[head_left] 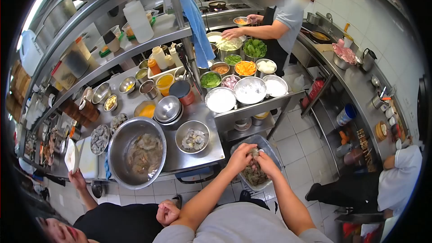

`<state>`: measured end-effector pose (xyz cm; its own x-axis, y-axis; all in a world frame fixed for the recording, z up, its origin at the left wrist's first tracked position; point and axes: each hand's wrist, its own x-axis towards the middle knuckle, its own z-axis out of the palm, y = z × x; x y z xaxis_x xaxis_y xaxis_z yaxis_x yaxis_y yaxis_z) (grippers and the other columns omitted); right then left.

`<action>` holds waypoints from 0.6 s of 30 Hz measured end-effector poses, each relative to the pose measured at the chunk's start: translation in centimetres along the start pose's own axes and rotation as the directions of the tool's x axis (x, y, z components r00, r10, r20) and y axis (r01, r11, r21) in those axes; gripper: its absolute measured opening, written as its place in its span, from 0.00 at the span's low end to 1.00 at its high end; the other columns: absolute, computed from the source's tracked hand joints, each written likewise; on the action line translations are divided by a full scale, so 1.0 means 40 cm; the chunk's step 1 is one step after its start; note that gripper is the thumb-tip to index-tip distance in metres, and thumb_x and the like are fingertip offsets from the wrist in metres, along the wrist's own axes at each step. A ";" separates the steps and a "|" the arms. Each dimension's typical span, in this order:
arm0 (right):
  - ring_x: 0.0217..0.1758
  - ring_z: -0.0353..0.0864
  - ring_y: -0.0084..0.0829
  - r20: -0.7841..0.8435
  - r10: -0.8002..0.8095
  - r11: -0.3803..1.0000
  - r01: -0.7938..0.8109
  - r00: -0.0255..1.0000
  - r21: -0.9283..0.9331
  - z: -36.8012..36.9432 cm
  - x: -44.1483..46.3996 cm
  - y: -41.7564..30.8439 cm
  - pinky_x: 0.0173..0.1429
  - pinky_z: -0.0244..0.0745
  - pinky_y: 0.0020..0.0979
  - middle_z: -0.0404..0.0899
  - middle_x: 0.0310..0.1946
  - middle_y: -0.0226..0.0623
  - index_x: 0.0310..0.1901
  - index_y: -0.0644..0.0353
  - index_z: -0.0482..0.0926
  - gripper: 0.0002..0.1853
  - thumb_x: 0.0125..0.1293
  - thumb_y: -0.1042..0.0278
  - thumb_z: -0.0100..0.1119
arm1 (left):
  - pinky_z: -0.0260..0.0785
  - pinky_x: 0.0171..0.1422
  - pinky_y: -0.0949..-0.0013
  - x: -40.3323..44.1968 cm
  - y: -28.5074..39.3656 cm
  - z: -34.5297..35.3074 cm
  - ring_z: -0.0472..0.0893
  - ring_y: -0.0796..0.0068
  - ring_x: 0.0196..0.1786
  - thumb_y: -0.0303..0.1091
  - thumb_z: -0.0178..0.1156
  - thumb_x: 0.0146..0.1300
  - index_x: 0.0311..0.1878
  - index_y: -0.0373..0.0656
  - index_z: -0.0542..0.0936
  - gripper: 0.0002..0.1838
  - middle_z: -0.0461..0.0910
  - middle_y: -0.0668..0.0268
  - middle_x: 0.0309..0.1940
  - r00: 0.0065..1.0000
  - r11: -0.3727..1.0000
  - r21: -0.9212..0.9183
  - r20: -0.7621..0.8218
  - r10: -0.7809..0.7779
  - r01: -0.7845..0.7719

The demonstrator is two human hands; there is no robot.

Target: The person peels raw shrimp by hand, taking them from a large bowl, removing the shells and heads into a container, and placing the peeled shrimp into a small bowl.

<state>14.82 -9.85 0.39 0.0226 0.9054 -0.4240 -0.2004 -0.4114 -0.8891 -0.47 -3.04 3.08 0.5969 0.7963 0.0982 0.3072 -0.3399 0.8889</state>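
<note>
Both of my hands meet over a clear plastic bin (275, 155) off the front corner of the steel table. My left hand (240, 158) is closed, its fingertips pinching a greyish shrimp (254, 152). My right hand (268, 164) grips the same shrimp from the other side. Below them in the bin lies a dark heap of shrimp shells (255, 177). A steel bowl (192, 123) of peeled shrimp stands on the table, left of my hands. Beside it, a large steel basin (118, 166) holds whole shrimp (144, 153) in liquid.
Several bowls of cut vegetables (245, 68) stand on the counter ahead. A co-worker (288, 22) reaches over them. Another person's hand (77, 179) holds a white container (72, 156) at left. A person in white (398, 180) is at right. Steel shelving (135, 49) rises front-left.
</note>
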 end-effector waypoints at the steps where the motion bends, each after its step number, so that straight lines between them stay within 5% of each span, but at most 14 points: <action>1: 0.31 0.76 0.22 -0.003 0.000 1.000 0.000 1.000 0.004 -0.011 0.002 0.005 0.38 0.73 0.25 0.78 0.33 0.31 0.46 0.61 0.74 0.08 0.73 0.68 0.47 | 0.73 0.55 0.63 0.004 -0.008 0.013 0.80 0.56 0.51 0.18 0.56 0.57 0.59 0.40 0.78 0.24 0.77 0.56 0.50 1.000 1.000 0.002 0.005 0.000 0.000; 3: 0.31 0.77 0.25 -0.033 -0.022 0.977 0.014 0.999 -0.211 -0.042 0.018 0.019 0.37 0.73 0.28 0.79 0.32 0.35 0.46 0.62 0.75 0.11 0.74 0.64 0.48 | 0.73 0.56 0.60 0.012 -0.020 0.035 0.80 0.53 0.52 0.18 0.57 0.55 0.59 0.41 0.78 0.25 0.77 0.54 0.51 0.956 0.935 0.209 -0.012 0.295 -0.286; 5: 0.32 0.79 0.32 -0.050 -0.038 0.938 0.019 0.998 -0.346 -0.062 0.033 0.039 0.39 0.74 0.33 0.80 0.32 0.40 0.46 0.63 0.75 0.13 0.74 0.61 0.49 | 0.73 0.57 0.58 0.014 -0.021 0.042 0.79 0.52 0.53 0.19 0.58 0.55 0.59 0.40 0.78 0.25 0.77 0.54 0.51 0.935 0.896 0.289 -0.003 0.354 -0.338; 7: 0.34 0.81 0.39 -0.062 -0.058 0.877 0.021 0.996 -0.481 -0.059 0.029 0.028 0.41 0.75 0.38 0.81 0.33 0.45 0.45 0.64 0.75 0.15 0.74 0.59 0.49 | 0.74 0.58 0.58 0.011 -0.023 0.049 0.79 0.51 0.53 0.20 0.57 0.56 0.59 0.41 0.78 0.25 0.77 0.53 0.52 0.945 0.878 0.377 -0.019 0.327 -0.296; 9: 0.42 0.82 0.55 -0.065 -0.332 0.613 0.163 0.941 -0.773 -0.045 0.023 0.010 0.46 0.74 0.49 0.81 0.38 0.56 0.46 0.66 0.75 0.17 0.73 0.56 0.49 | 0.74 0.57 0.58 0.017 -0.033 0.050 0.80 0.51 0.53 0.21 0.58 0.56 0.59 0.41 0.78 0.24 0.78 0.53 0.50 0.950 0.884 0.379 -0.036 0.309 -0.273; 10: 0.47 0.78 0.62 -0.043 -0.341 0.611 0.186 0.939 -0.770 -0.040 0.027 -0.004 0.50 0.71 0.54 0.80 0.41 0.60 0.45 0.66 0.75 0.18 0.73 0.55 0.49 | 0.74 0.57 0.57 0.023 -0.042 0.049 0.80 0.51 0.52 0.23 0.58 0.57 0.59 0.42 0.78 0.24 0.80 0.52 0.49 0.957 0.892 0.378 -0.045 0.285 -0.248; 14: 0.44 0.78 0.60 -0.017 -0.421 0.532 0.232 0.907 -0.814 -0.012 0.040 -0.027 0.48 0.71 0.50 0.79 0.37 0.60 0.41 0.67 0.75 0.17 0.72 0.57 0.51 | 0.74 0.56 0.56 0.029 -0.089 0.041 0.82 0.49 0.51 0.26 0.57 0.61 0.60 0.40 0.78 0.22 0.82 0.49 0.49 0.989 0.951 0.293 -0.071 0.126 -0.100; 18: 0.43 0.78 0.59 0.063 -0.434 0.529 0.310 0.899 -0.790 -0.003 0.057 -0.051 0.46 0.71 0.49 0.79 0.36 0.58 0.41 0.65 0.74 0.15 0.71 0.58 0.52 | 0.75 0.56 0.57 0.029 -0.084 0.024 0.83 0.47 0.50 0.32 0.59 0.63 0.61 0.39 0.76 0.22 0.83 0.46 0.46 0.989 0.994 0.021 -0.100 -0.107 0.110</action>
<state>15.41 -6.95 1.22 0.0460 0.9988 0.0153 0.6745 -0.0197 -0.7380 -0.10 -1.45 -0.21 0.4838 0.8740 0.0465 0.3865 -0.2610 0.8846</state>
